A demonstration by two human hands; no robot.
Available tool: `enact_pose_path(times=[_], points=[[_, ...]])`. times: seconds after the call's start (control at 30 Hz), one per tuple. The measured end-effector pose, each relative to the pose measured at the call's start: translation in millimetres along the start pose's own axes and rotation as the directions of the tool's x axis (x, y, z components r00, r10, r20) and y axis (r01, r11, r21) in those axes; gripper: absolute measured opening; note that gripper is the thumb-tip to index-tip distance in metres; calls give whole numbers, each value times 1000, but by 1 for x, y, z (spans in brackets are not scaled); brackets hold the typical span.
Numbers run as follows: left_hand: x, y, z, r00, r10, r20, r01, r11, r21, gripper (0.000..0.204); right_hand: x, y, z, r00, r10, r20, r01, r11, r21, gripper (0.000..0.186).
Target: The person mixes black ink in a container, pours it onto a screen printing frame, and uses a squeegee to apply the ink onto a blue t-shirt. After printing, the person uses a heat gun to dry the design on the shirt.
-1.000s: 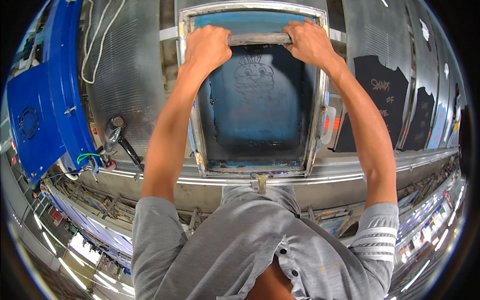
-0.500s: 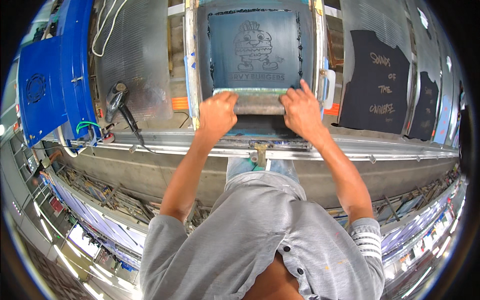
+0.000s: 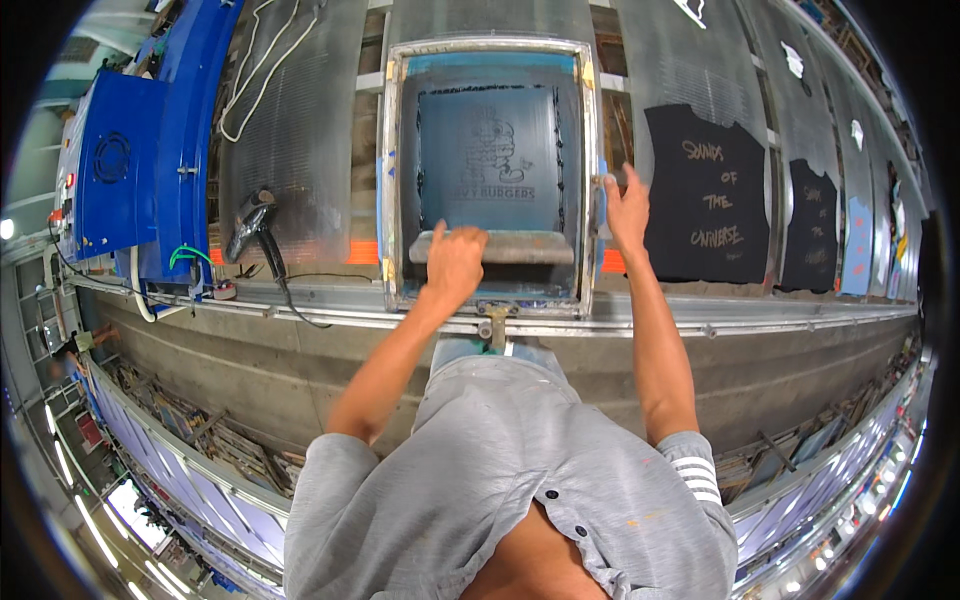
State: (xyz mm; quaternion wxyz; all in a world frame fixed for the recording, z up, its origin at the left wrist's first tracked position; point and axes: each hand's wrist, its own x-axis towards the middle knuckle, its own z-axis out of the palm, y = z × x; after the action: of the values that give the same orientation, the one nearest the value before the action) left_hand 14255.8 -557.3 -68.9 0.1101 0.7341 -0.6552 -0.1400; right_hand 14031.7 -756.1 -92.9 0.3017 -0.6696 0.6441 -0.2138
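Observation:
A squeegee [image 3: 530, 249] with a grey bar lies across the near end of a screen-printing frame [image 3: 397, 150]. My left hand [image 3: 457, 262] is closed around its left part; the right part is uncovered. Dark ink lines the edges of the blue mesh [image 3: 440, 150], which bears a cartoon burger figure with lettering beneath. Just outside the frame's right side is my right hand [image 3: 628, 210], fingers apart, beside a pale handle-like piece it mostly covers. I see nothing held in it.
A black hair dryer [image 3: 258, 222] lies on the left pallet, near a white cord [image 3: 240, 100]. Further left stands a blue machine [image 3: 130, 155]. Black shirt pieces with lettering [image 3: 708, 195] lie on the right. A metal rail [image 3: 680, 325] runs along the near edge.
My right hand has let go of the squeegee and moved to the frame's right side. The left hand still grips the squeegee. The view has shifted, showing the whole screen frame.

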Motion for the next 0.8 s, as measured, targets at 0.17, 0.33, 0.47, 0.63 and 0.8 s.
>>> enact_pose_path(times=[0.17, 0.33, 0.47, 0.63, 0.8], points=[[11, -2, -23, 974, -110, 197, 129, 988, -83, 35, 7, 11, 12, 936, 230, 267, -333, 826, 454, 26], [115, -48, -62, 982, -124, 143, 127, 992, -8, 38, 6, -9, -5, 934, 220, 283, -332, 827, 454, 20], [218, -91, -75, 994, -108, 2, 108, 994, -8, 39, 4, -20, -13, 929, 239, 284, -347, 829, 438, 21], [248, -110, -70, 997, -57, -45, 56, 998, -29, 40, 7, -33, -21, 913, 275, 302, -386, 823, 417, 20], [145, -82, -35, 965, -42, -260, -10, 980, -198, 38, 13, -48, -31, 903, 302, 305, -406, 833, 376, 16]])
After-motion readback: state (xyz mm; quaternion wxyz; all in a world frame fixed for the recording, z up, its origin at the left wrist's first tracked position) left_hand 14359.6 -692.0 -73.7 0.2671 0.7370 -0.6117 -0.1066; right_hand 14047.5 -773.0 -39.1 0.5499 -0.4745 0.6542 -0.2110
